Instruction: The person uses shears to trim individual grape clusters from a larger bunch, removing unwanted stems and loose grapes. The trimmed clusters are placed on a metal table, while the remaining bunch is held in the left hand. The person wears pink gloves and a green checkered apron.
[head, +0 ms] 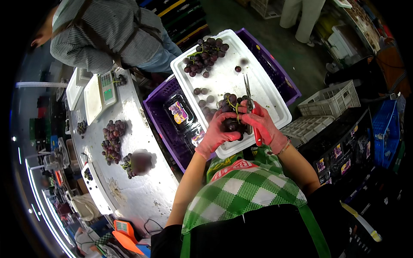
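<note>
Pink-gloved, my left hand cups the lower part of a bunch of dark grapes over a white foam tray. The fingertips of my right hand are at the green stem of that bunch. Red-handled snips are held in the same right hand, their narrow metal blades pointing away from me across the tray. Another bunch of dark grapes lies at the tray's far end, and several loose grapes lie between the two bunches.
The tray rests across a purple plastic crate holding packed clear boxes. To the left, a metal table carries grape bunches and a digital scale. A co-worker stands at the far left. White crates are at the right.
</note>
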Available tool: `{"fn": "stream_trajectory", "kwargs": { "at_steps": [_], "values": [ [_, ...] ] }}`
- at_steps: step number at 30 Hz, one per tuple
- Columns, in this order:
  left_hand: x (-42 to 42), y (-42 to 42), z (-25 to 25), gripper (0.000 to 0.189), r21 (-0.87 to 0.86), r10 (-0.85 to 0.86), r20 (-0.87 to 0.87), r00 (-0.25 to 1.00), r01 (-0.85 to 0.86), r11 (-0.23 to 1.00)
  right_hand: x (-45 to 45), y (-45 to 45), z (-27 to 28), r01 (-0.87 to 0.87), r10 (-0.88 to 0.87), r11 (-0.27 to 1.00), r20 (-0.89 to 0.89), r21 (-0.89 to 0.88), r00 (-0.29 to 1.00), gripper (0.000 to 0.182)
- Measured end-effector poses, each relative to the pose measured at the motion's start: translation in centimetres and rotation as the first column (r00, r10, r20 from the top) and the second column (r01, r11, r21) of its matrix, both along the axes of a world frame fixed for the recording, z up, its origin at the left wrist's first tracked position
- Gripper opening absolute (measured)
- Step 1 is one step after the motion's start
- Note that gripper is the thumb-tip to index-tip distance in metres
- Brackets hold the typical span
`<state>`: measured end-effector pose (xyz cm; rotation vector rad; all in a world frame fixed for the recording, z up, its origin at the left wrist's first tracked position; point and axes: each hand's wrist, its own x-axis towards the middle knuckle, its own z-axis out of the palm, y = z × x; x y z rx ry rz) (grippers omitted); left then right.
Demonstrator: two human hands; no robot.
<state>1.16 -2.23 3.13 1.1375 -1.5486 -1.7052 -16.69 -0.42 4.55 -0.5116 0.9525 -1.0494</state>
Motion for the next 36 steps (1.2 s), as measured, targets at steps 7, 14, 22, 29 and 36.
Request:
{"fn": "stream_trajectory", "kwargs": {
  "at_steps": [7,14,22,29,36],
  "values": [
    [0.6,-0.2,-1.9,0.033,-0.014,0.041,0.063,0.997,-0.041,0.999,-0.3,-0.1,0.3,0.000,0.000,1.000,0.035,0.008,0.999,0.040],
    [1.2,-0.8,-3.9,0.030,0.111,0.101,-0.113,0.988,-0.088,0.990,-3.5,3.3,1.0,-0.385,0.396,0.917,-0.121,0.107,0.910,0.032],
    [0.8,-1.0,-3.9,0.038,0.149,0.112,-0.096,0.989,-0.097,0.984,-4.0,4.3,3.7,-0.460,0.457,0.802,0.105,0.380,0.883,0.025],
    [0.8,-0.8,-4.4,0.045,0.173,0.146,-0.131,0.981,-0.122,0.977,-3.7,3.8,3.1,-0.478,0.475,0.790,0.110,0.383,0.873,0.024],
    [0.7,-0.9,-3.8,0.051,0.193,0.115,-0.146,0.982,-0.086,0.977,-3.5,3.9,2.7,-0.486,0.456,0.790,0.170,0.373,0.873,0.026]
  ]
}}
